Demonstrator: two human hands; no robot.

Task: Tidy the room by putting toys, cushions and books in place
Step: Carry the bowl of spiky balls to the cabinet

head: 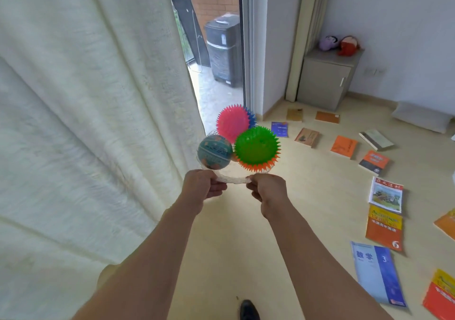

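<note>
I hold a clear container (pixel 231 179) in front of me, my left hand (pixel 203 184) pinching its near rim on the left and my right hand (pixel 268 190) pinching it on the right. In it sit a pink spiky ball (pixel 232 122), a green spiky ball (pixel 256 147), a teal patterned ball (pixel 214 151) and, partly hidden, a blue spiky ball (pixel 252 116) and an orange spiky ball (pixel 256 166). Several books lie scattered on the floor to the right, among them a blue one (pixel 378 273) and an orange one (pixel 384 228).
A white curtain (pixel 86 122) hangs along the left. Beyond it an open glass door (pixel 243 49) leads to a balcony with a dark appliance (pixel 225 49). A grey cabinet (pixel 325 78) at the far wall carries two plush toys (pixel 341 44). A grey cushion (pixel 421 119) lies on the floor.
</note>
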